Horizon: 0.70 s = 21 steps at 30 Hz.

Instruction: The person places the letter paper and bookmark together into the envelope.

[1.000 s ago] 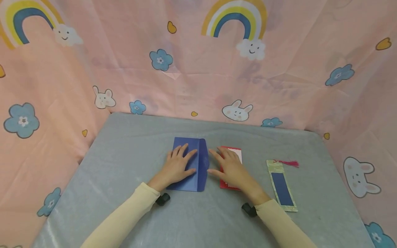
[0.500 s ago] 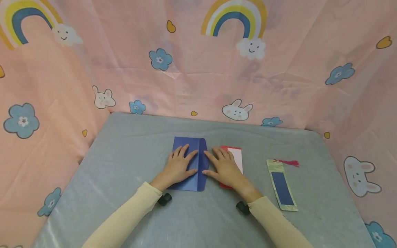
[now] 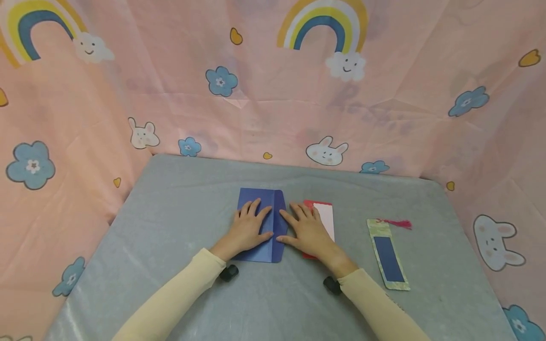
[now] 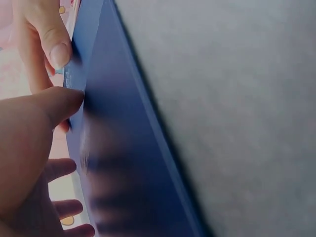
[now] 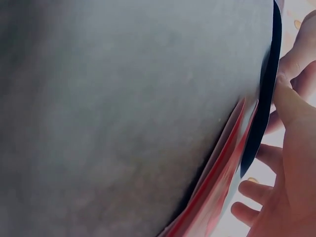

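A blue envelope (image 3: 256, 253) lies flat on the table, its pointed flap (image 3: 278, 255) spread out to the right. My left hand (image 3: 245, 233) rests on the envelope's body with fingers spread and thumb near the flap's crease. My right hand (image 3: 310, 234) is over a red card with a white panel (image 3: 326, 219) and covers part of it. Its thumb and forefinger reach the flap's outer edge. In the left wrist view the left thumb (image 4: 69, 101) touches the blue paper (image 4: 123, 128). The right wrist view shows the red card (image 5: 217, 182) beside the raised blue flap edge (image 5: 261, 113).
To the right lies a green bookmark (image 3: 380, 230) with a dark blue panel and a pink tassel (image 3: 400, 224). Grey cloth covers the table (image 3: 192, 203). A pink patterned curtain (image 3: 264, 123) stands along its back and sides.
My right hand has moved left, so its thumb and forefinger now reach the flap, and more of the red card's white panel shows. My left hand has shifted slightly right on the envelope.
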Each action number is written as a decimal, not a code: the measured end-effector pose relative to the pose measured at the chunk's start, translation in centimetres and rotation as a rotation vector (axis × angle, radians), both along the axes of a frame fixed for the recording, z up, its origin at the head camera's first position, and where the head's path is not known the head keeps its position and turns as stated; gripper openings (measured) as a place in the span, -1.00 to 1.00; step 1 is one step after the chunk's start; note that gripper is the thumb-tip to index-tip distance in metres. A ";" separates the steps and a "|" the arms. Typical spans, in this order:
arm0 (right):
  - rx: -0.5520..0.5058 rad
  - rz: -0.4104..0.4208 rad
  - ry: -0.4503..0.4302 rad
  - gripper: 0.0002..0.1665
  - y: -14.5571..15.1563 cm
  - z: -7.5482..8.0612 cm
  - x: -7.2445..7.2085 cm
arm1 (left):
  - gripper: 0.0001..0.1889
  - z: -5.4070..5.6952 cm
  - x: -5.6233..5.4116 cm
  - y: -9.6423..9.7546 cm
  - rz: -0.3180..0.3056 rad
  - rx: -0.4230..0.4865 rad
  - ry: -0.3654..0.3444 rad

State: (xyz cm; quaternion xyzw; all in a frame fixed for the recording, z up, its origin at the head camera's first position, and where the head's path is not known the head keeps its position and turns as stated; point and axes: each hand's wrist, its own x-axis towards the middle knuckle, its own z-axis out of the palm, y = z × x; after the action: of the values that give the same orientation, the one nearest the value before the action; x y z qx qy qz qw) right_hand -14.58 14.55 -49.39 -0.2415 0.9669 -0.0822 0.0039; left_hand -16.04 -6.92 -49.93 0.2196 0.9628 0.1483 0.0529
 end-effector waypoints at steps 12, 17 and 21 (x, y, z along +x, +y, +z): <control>0.017 0.001 -0.026 -0.04 -0.2 0.3 0.2 | -0.13 0.5 -0.4 1.1 0.124 0.057 -0.109; 0.014 0.011 -0.023 -0.06 -0.5 0.2 0.2 | -0.13 0.8 -0.4 1.2 0.135 0.071 -0.099; -0.008 0.018 -0.035 -0.09 -0.8 0.2 0.2 | -0.14 1.0 -0.4 1.3 0.140 0.073 -0.086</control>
State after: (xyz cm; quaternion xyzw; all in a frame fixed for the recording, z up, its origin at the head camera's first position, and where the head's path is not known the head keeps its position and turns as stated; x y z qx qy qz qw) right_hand -14.42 13.78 -49.18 -0.2490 0.9641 -0.0905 0.0208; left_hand -16.39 -5.64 -48.90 0.1467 0.9666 0.1960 0.0757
